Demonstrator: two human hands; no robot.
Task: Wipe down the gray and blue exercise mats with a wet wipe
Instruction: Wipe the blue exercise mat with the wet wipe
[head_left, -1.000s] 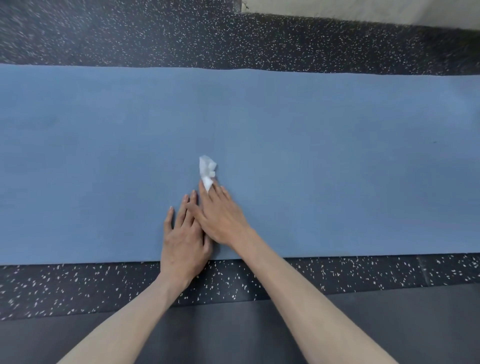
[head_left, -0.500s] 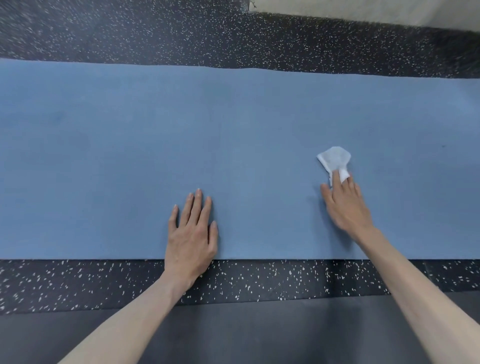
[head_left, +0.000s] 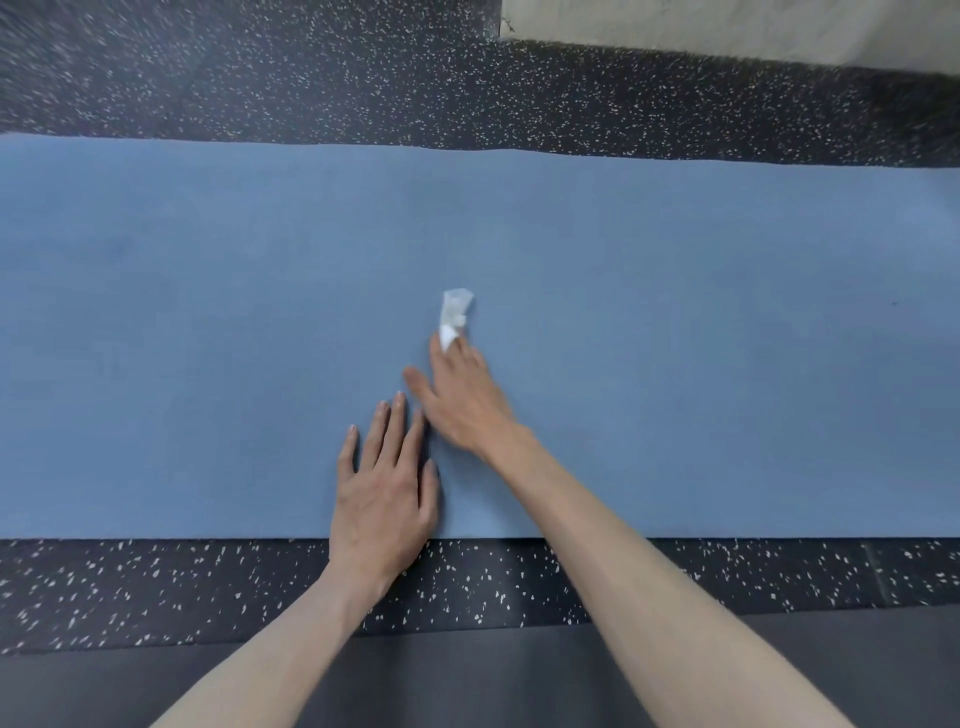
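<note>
From my remote seat I take the blue mat (head_left: 208, 312) as my landmark: it runs across the whole width of the head view, lying flat on the black speckled floor (head_left: 260, 78). The left hand (head_left: 382, 499) rests palm-down on the mat's near edge, fingers straight and spread, the heel of the palm reaching over the edge onto the speckled strip. The right hand (head_left: 460, 395) lies just beyond the left one, toward the mat's middle, slightly blurred. Its straight fingers press down on the white wet wipe (head_left: 454, 314), which is crumpled into a narrow bunch; the far end of the wipe sticks out past the fingertips and lies on the mat's surface. The two hands sit close together, the right thumb just beside the left fingertips. On the near side of the mat, past the speckled strip, I see the gray mat (head_left: 467, 675) under both forearms. Beyond the mat's far edge, a pale wall (head_left: 727, 26) meets the floor. I can read no brand, label or writing anywhere.
</note>
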